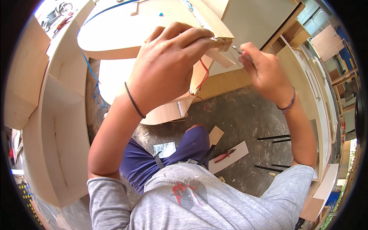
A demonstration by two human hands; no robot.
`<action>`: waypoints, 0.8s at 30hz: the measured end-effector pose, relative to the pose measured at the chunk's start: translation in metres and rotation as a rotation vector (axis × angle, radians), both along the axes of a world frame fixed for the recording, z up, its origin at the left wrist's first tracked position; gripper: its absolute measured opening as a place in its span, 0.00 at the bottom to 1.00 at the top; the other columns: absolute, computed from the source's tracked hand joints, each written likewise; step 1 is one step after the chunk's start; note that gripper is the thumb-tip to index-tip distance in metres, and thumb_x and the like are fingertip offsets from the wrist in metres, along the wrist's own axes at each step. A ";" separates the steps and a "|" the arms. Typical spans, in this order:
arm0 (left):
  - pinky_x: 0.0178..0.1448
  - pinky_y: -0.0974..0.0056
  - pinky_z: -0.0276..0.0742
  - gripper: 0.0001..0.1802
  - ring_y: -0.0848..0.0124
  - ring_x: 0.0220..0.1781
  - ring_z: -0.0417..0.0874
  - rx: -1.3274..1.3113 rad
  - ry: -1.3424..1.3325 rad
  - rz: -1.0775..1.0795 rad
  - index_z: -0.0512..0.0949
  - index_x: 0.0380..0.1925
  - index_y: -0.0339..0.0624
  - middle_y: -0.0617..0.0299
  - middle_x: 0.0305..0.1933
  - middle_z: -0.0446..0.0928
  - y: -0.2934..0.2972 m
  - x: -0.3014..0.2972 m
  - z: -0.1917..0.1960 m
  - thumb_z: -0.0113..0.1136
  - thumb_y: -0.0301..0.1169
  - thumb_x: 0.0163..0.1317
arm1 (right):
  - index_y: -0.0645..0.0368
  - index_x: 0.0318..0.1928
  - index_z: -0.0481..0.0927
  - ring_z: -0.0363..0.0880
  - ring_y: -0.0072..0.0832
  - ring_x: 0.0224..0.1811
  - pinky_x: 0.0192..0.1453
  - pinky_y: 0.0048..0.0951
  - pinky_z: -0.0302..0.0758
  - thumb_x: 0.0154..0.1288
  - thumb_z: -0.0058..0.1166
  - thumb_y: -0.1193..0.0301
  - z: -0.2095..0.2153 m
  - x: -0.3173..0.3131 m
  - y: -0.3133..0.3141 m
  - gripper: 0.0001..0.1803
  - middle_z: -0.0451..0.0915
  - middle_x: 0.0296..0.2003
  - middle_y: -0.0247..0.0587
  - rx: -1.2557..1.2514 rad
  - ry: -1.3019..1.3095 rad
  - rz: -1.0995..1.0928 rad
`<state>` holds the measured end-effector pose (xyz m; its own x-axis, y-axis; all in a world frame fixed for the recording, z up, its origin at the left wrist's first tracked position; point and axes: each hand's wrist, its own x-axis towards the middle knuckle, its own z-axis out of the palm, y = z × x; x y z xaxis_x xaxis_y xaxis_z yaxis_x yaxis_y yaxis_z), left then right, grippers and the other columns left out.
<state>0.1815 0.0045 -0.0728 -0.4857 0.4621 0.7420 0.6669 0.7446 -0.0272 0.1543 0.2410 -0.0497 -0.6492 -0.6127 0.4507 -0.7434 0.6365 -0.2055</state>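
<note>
My left hand (165,63) is closed at the corner of a pale wooden furniture piece (226,43). Its fingertips press at the edge there, and a small whitish bit shows beside them; what they pinch is mostly hidden. A red wire (206,74) hangs down below these fingers, along the wood. Just to the right, my right hand (266,73) grips a small tool (245,55) with a red handle and a thin metal tip. The tip points at the wooden corner and stands a little apart from it. The tool's exact kind is too small to tell.
Red-handled pliers (225,155) lie on a white board (234,157) on the dark floor. A blue cord (91,69) runs down at the left. Open wooden cabinets (63,134) stand on the left, and long panels (303,80) on the right. Black metal legs (274,138) stick out at right.
</note>
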 end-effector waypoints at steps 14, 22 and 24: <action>0.48 0.61 0.68 0.26 0.66 0.51 0.74 0.016 0.017 0.000 0.75 0.43 0.47 0.69 0.51 0.75 0.001 0.002 -0.003 0.49 0.17 0.39 | 0.58 0.40 0.70 0.75 0.50 0.28 0.27 0.43 0.70 0.64 0.47 0.69 0.008 0.000 -0.002 0.07 0.76 0.26 0.50 0.173 0.170 -0.048; 0.49 0.62 0.68 0.24 0.67 0.51 0.74 0.033 0.030 -0.010 0.76 0.43 0.47 0.69 0.51 0.75 0.001 0.002 -0.003 0.51 0.18 0.41 | 0.57 0.40 0.70 0.75 0.50 0.27 0.26 0.44 0.70 0.64 0.47 0.70 0.001 0.008 -0.003 0.07 0.76 0.28 0.50 0.179 0.225 -0.163; 0.49 0.62 0.68 0.24 0.67 0.51 0.74 0.022 0.011 -0.018 0.76 0.43 0.47 0.69 0.51 0.75 0.002 0.004 -0.003 0.52 0.18 0.42 | 0.58 0.40 0.69 0.75 0.50 0.28 0.26 0.44 0.70 0.64 0.47 0.70 0.002 0.007 -0.003 0.07 0.76 0.27 0.50 0.179 0.224 -0.156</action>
<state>0.1853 0.0064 -0.0757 -0.4693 0.4543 0.7572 0.6797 0.7333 -0.0187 0.1615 0.2379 -0.0477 -0.6383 -0.5960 0.4871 -0.6479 0.7577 0.0782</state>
